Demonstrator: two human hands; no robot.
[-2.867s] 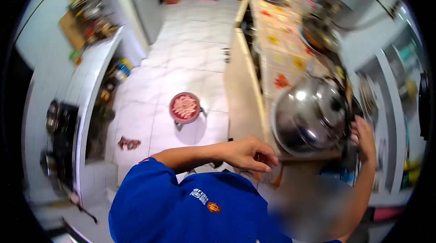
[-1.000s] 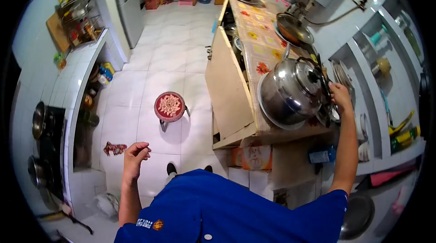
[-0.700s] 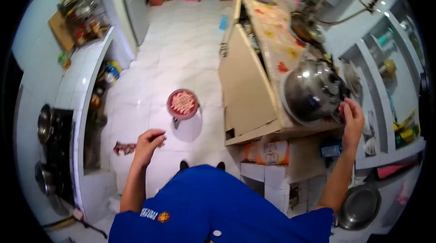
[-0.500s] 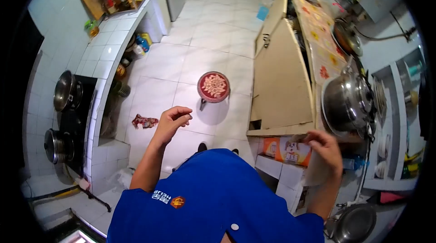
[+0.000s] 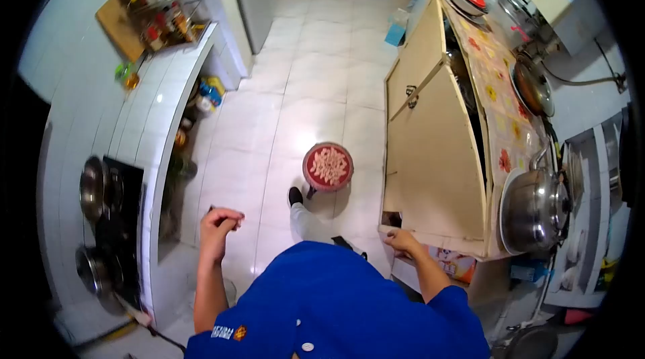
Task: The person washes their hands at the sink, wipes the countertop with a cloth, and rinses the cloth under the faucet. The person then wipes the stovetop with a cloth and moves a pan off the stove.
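Observation:
My left hand (image 5: 220, 226) is raised over the floor at the left, its fingers curled into a pinch. Anything between those fingertips is too small to make out. On the other side, my right hand (image 5: 404, 242) is closed in front of the beige cabinet's (image 5: 437, 157) lower corner. A small pale edge shows at its fingertips, but I cannot tell what it is. Between and beyond both hands stands a round stool (image 5: 328, 166) with a red top and a pale petal-like pattern. One dark shoe (image 5: 295, 196) is beside the stool.
A tiled counter (image 5: 158, 100) runs along the left, with a black stove (image 5: 121, 198) bearing pans. A large steel pot (image 5: 533, 210) stands on the cabinet top at right. Below it is an orange printed box (image 5: 457, 265). A grey fridge (image 5: 253, 0) stands farther back.
The view has shifted and a foot has come forward beside the stool. My right hand has moved left and lower, away from the pot side. The patterned rag on the floor no longer shows.

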